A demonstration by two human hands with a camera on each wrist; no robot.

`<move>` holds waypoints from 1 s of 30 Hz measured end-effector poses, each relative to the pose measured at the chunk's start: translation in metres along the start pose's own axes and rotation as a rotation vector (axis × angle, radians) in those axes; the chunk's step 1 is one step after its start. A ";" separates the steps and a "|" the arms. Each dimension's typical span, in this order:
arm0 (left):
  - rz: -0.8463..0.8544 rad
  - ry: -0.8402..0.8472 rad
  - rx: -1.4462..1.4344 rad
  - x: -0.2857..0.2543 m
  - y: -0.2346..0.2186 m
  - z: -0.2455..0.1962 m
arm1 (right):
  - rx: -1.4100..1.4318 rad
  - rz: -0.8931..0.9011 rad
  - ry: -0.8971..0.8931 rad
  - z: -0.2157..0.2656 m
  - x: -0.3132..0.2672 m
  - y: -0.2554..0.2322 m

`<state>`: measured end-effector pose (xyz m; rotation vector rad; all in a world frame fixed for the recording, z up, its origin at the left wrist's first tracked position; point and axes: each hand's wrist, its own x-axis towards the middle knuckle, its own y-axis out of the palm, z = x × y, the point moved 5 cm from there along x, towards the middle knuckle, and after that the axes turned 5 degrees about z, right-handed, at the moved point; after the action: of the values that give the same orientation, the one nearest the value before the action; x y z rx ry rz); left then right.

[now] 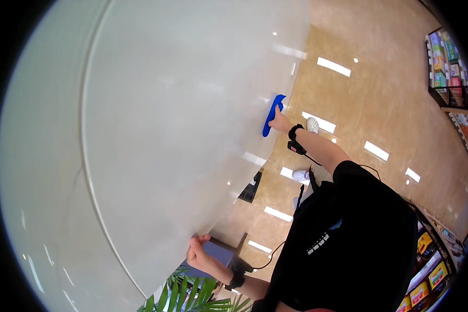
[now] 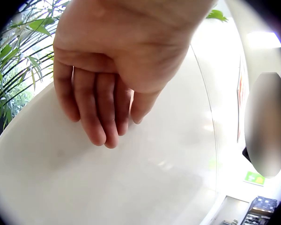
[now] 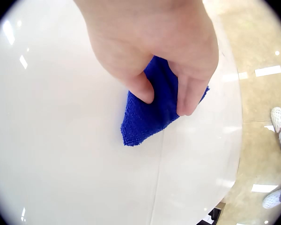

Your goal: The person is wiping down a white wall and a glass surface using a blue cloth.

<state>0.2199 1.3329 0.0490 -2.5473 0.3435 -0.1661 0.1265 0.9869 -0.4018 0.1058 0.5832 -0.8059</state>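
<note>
A broad, glossy white curved panel fills the left of the head view. Near its right-hand edge my right hand grips a folded blue cloth against the surface, thumb on one side and fingers on the other. The cloth's fuzzy edge shows in the right wrist view. Lower down, my left hand is at the panel's lower edge, holding nothing. In the left wrist view its fingers hang loosely bent, tips close over the white surface.
Green palm leaves reach up beside the left hand. A dark box stands on the shiny tan floor by the panel. Stocked shelves are at the far right. A thin seam crosses the panel.
</note>
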 end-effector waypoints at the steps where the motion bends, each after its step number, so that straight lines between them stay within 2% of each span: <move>1: -0.008 0.003 -0.028 -0.001 0.002 -0.003 | 0.053 0.004 -0.016 0.003 -0.002 0.001; 5: 0.029 0.024 -0.062 -0.001 -0.006 0.003 | 0.211 -0.009 -0.056 0.038 -0.032 -0.004; 9: 0.007 0.035 -0.127 -0.005 -0.011 0.012 | 0.237 -0.034 -0.137 0.078 -0.055 -0.010; 11: -0.017 0.024 -0.172 -0.008 -0.011 0.017 | 0.306 -0.047 -0.191 0.105 -0.078 -0.016; 16: 0.071 0.036 -0.233 -0.022 -0.005 0.022 | 0.401 -0.058 -0.403 0.163 -0.120 -0.029; 20: 0.139 0.090 -0.337 -0.022 -0.006 0.031 | 0.284 -0.128 -0.550 0.207 -0.140 -0.030; 24: 0.225 0.137 -0.403 -0.027 -0.011 0.042 | 0.157 -0.199 -0.710 0.276 -0.206 -0.037; 30: 0.252 0.135 -0.470 -0.042 -0.017 0.037 | 0.027 -0.273 -0.954 0.353 -0.278 -0.036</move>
<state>0.1902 1.3775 0.0252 -2.9241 0.8369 -0.1786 0.1089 1.0353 0.0458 -0.3317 -0.3244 -1.0149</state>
